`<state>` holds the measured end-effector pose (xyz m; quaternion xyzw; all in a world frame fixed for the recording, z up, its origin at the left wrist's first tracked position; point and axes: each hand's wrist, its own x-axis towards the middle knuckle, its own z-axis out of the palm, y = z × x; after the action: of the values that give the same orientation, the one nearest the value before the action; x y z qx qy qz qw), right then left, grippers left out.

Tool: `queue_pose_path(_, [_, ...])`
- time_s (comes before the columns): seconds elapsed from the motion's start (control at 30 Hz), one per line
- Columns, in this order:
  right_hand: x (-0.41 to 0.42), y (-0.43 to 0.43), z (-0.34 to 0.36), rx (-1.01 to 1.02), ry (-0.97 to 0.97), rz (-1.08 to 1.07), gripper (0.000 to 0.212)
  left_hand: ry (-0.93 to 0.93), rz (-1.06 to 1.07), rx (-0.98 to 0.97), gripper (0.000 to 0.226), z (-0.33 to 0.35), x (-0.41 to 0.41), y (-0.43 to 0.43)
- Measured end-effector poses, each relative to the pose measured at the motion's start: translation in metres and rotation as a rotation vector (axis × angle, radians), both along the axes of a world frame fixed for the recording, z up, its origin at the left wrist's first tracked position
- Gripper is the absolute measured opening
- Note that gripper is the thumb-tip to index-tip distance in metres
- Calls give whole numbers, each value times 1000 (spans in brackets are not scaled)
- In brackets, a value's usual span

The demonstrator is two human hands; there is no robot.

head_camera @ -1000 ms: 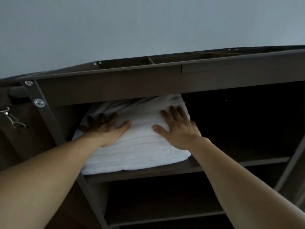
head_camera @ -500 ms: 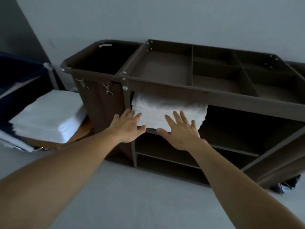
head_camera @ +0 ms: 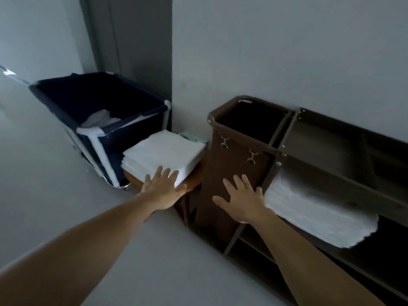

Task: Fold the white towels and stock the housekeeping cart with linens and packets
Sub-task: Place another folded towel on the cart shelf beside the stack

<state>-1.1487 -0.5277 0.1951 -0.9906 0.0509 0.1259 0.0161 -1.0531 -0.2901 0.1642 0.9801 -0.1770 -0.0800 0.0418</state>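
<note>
**Both hands free between the towel stack and the cart**

The left hand (head_camera: 164, 191) is released, with fingers straight and spread. It reaches to the near corner of the stack of folded white towels (head_camera: 163, 153) on a small wooden bench (head_camera: 192, 184). I cannot tell if the fingertips touch the cloth. The right hand (head_camera: 241, 199) is released too, spread in front of the brown side panel of the housekeeping cart (head_camera: 234, 164), and it holds nothing.

Probably the stack waits just beside the cart so that each load has a short way to go. One pile of white towels (head_camera: 313, 215) lies on the cart's upper shelf, and its front edge hangs out over the shelf.

The top tray compartments (head_camera: 320, 146) are too dark to read. Behind the stack something pale and flat (head_camera: 191, 136) shows, perhaps packets. The blue laundry hamper (head_camera: 66, 100) half hides some white linen. The lower shelves are in shadow and cut off.
</note>
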Motion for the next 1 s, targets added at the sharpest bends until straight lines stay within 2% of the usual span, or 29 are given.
queue_pose_path(0.17, [92, 96, -3, 11, -26, 113, 85, 0, 88, -39, 71, 9, 68, 96])
queue_pose_path(0.33, [158, 147, -15, 65, 16, 111, 84, 11, 114, 22, 71, 11, 130, 146])
queue_pose_path(0.6, [270, 127, -52, 97, 74, 48, 85, 94, 34, 40, 71, -19, 247, 120])
queue_pose_path(0.77, [360, 122, -70, 161, 119, 51, 84, 149, 14, 131, 70, -30, 332, 113])
queue_pose_path(1.0, [451, 110, -108, 210, 215, -25, 84, 248, -6, 116, 68, -68, 432, 96])
